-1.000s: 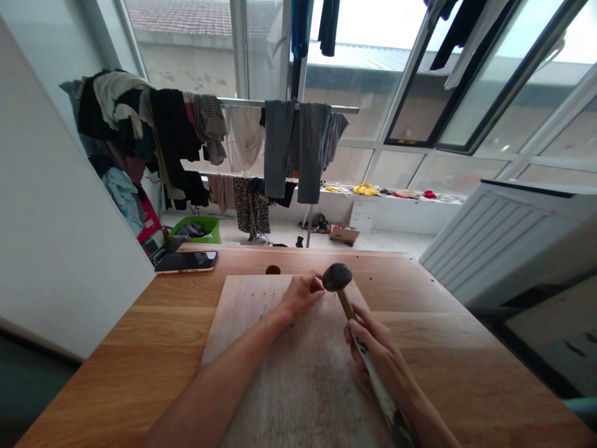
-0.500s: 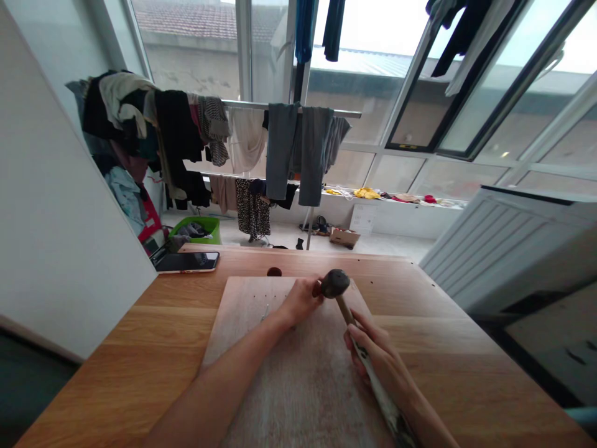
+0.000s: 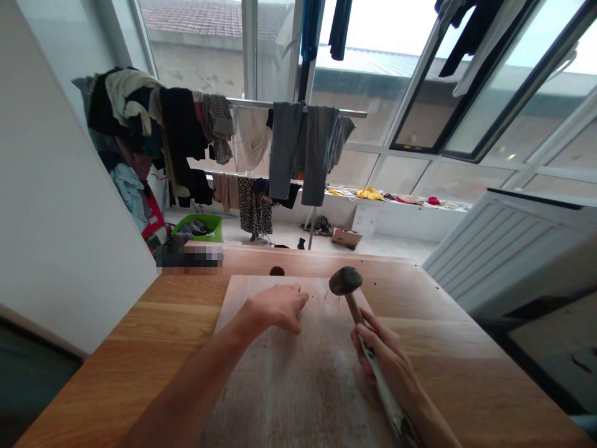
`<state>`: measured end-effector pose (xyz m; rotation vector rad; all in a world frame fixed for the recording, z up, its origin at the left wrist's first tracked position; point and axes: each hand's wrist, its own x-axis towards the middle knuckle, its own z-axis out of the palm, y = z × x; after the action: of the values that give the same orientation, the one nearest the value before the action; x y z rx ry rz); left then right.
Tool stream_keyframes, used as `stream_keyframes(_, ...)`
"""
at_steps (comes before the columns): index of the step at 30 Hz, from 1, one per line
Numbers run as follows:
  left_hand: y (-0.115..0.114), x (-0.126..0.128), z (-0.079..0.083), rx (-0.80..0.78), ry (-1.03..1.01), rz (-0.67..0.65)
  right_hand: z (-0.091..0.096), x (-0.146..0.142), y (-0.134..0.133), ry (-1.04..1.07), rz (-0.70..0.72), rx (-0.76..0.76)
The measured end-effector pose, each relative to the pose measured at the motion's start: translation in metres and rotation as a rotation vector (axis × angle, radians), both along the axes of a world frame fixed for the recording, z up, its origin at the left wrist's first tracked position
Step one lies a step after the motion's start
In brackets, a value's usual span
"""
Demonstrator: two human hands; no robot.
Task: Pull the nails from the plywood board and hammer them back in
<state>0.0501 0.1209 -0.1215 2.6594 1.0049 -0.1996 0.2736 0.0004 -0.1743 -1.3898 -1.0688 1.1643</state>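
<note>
My right hand (image 3: 380, 345) is wrapped round the handle of a mallet with a dark, rounded head (image 3: 346, 281). The head is raised over the far right part of a worn wooden board (image 3: 298, 379). Just left of the head, a thin nail (image 3: 326, 294) stands in the board, slightly tilted, with another close beside it. My left hand (image 3: 277, 308) hovers low over the board's far left part, thumb and fingers apart, nothing visible between them. It covers part of the board's surface. A few small dark dots mark the board near the left fingers.
The board lies on a wooden table (image 3: 153, 336) with a round hole (image 3: 277, 271) near its far edge. A blurred dark object (image 3: 189, 257) rests at the far left corner. Beyond are a laundry-laden drying rack (image 3: 361, 114), a green basket (image 3: 212, 229) and a white panelled unit (image 3: 504, 239).
My left hand has moved left from beside the mallet head, and its fingers have opened. Nails it covered now show. The mallet has shifted slightly right.
</note>
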Motion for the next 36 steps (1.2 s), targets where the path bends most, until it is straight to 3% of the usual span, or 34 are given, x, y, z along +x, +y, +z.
stream_keyframes(6, 0.005, 0.000, -0.002, 0.103, -0.009, 0.035, -0.003, 0.002, 0.000, -0.048, -0.012, -0.007)
stream_keyframes(9, 0.013, 0.001, -0.009, 0.071, -0.124, 0.035, 0.000, 0.000, -0.001, -0.029, 0.001, 0.004)
stream_keyframes(18, 0.026, 0.019, -0.037, 0.099, -0.378, 0.044, 0.044, -0.008, 0.025, 0.097, -0.006, 0.020)
stream_keyframes(27, 0.029, 0.021, -0.049, 0.078, -0.521, 0.054, 0.013, -0.014, 0.037, 0.184, -0.009, 0.066)
stream_keyframes(36, 0.030, 0.032, -0.071, -0.061, -0.779, 0.190, 0.017, -0.010, 0.032, 0.160, 0.016, 0.025)
